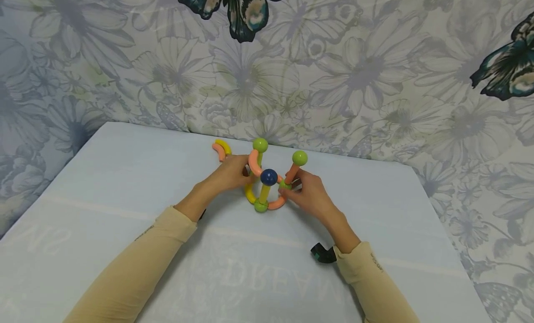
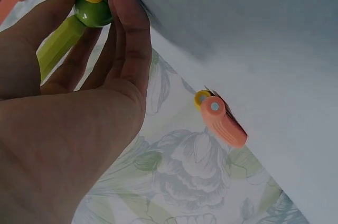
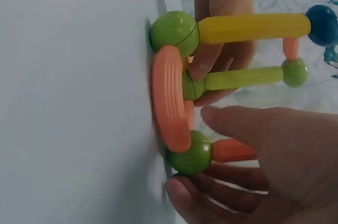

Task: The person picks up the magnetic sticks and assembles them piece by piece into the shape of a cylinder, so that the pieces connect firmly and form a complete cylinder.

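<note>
Left fingers [image 2: 133, 44] curled round rear green ball [image 2: 94, 14]; right fingers [image 3: 180, 193] half-closed round right-side green ball [image 3: 191, 154], orange rod [image 3: 231, 151] above.

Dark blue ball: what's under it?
A yellow stick runs down from the dark blue ball to a green ball at the table. The patch of table directly beneath that green ball is covered, so I can't see it.

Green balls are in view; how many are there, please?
5: a green ball atop the straight lime rod, one atop the straight orange rod, one at the foot of the straight yellow rod, one by the right hand, one by the left hand. Others may be hidden.
</note>
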`<state>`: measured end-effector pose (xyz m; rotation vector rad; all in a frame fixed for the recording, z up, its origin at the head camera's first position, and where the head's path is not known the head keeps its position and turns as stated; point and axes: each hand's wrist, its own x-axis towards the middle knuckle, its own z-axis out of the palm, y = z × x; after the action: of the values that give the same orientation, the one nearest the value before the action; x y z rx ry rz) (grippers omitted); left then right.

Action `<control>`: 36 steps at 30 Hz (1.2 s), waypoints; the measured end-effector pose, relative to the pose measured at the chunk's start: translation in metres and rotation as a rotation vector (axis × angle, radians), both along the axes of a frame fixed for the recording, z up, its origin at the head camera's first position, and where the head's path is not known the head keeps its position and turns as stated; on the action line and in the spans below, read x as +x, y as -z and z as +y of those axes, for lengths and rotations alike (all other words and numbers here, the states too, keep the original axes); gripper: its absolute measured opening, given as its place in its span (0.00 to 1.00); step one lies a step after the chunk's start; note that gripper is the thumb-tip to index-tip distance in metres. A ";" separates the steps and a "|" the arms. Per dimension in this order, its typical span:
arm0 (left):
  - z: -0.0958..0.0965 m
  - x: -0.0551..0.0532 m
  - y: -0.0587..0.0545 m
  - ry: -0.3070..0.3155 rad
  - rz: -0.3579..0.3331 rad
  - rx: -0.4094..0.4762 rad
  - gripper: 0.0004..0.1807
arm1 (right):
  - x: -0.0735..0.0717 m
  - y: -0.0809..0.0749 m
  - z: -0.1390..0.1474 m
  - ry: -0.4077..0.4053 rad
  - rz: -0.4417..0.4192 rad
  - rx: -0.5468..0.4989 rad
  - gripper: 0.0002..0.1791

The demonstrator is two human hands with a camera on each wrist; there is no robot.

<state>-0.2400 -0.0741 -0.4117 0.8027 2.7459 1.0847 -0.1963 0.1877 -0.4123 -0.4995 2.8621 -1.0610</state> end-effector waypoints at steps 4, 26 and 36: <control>0.002 -0.001 0.001 0.010 -0.008 0.003 0.08 | 0.005 -0.002 -0.003 0.026 0.020 0.022 0.15; 0.005 0.003 -0.004 0.020 -0.028 0.047 0.11 | -0.006 0.013 -0.002 0.076 0.166 -0.055 0.13; 0.003 0.003 -0.003 0.071 -0.052 0.015 0.14 | -0.012 0.016 -0.003 0.056 0.186 -0.033 0.15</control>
<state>-0.2375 -0.0713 -0.4091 0.8539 2.6481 1.0983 -0.2087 0.1848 -0.4282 -0.5509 3.0410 -1.1291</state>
